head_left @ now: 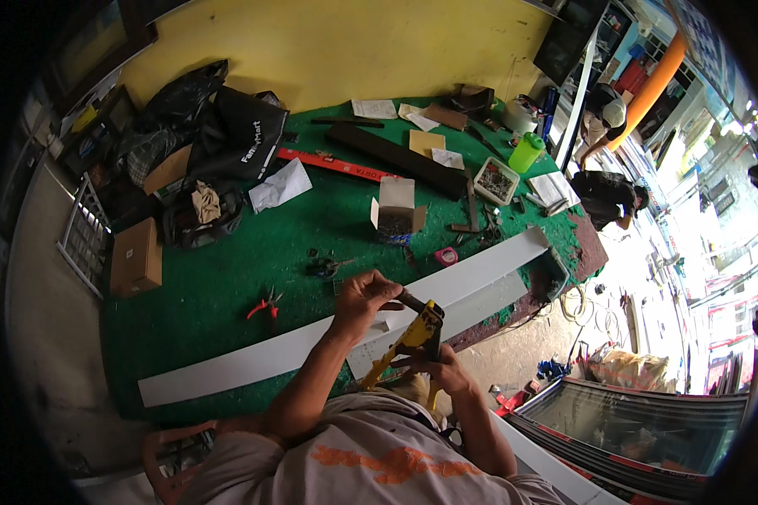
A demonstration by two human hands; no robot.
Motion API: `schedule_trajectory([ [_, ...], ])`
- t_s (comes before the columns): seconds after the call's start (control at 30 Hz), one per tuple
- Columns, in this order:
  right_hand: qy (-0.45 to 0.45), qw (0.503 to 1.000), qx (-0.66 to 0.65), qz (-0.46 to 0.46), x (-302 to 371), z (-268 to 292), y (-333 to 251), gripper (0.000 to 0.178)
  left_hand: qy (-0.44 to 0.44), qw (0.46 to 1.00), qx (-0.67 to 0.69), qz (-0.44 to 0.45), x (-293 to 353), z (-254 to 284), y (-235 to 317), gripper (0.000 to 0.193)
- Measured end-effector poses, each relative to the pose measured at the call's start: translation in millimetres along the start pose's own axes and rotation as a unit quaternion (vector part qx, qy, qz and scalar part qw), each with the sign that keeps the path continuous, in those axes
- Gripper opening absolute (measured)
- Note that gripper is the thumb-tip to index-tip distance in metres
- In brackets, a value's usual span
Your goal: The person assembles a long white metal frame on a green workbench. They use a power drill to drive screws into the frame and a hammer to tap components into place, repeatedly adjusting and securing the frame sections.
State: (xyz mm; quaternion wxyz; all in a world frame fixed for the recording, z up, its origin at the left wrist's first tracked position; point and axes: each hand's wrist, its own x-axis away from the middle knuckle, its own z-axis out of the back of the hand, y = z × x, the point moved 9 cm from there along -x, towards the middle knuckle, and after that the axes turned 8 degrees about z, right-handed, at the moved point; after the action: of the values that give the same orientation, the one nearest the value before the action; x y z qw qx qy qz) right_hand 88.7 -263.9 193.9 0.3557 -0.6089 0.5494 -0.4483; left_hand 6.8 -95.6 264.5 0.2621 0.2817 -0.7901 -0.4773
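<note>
Just below centre frame, I saw the left hand pinching a dark piece at the head of the yellow hand tool, the right hand curled around its lower part. Beyond, a white strip lay across the green table, red-handled pliers left of centre.

Smooth white strip on my rough, matt green surface
The yellow tool I'm holding looks painted, with dark metal up top; red pliers have glossy plastic grips, carton's matt cardboard, black bag's crinkly shiny plastic, my shirt's plain matt cloth.
</note>
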Motion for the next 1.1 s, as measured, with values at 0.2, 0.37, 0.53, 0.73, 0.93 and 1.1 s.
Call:
schedule_trajectory([
  [0.2, 0.06, 0.991, -0.046, 0.106, -2, 9, -24, 0.037, -0.116, 0.984, -0.054, 0.127, 20, -4, -43, 0.052],
  [0.37, 0.111, 0.985, 0.082, 0.102, -3, 44, -51, 0.038, -0.185, 0.944, -0.209, 0.178, 71, 0, -71, 0.044],
  [0.53, 0.16, 0.974, -0.001, 0.158, -14, 27, -56, 0.048, -0.109, 0.962, -0.117, 0.221, 79, -8, -95, 0.04],
  [0.73, 0.183, 0.975, -0.005, 0.125, -22, 75, -12, 0.043, -0.087, 0.975, -0.203, 0.031, 44, -3, -151, 0.038],
  [0.93, 0.495, 0.855, 0.135, 0.069, 26, 257, 54, 0.029, 0.218, 0.867, -0.442, 0.065, 33, 117, -172, 0.022],
  [1.1, 0.633, 0.746, 0.176, -0.105, 38, 411, 106, 0.056, 0.323, 0.828, -0.448, 0.095, 1, 119, -191, 0.021],
])
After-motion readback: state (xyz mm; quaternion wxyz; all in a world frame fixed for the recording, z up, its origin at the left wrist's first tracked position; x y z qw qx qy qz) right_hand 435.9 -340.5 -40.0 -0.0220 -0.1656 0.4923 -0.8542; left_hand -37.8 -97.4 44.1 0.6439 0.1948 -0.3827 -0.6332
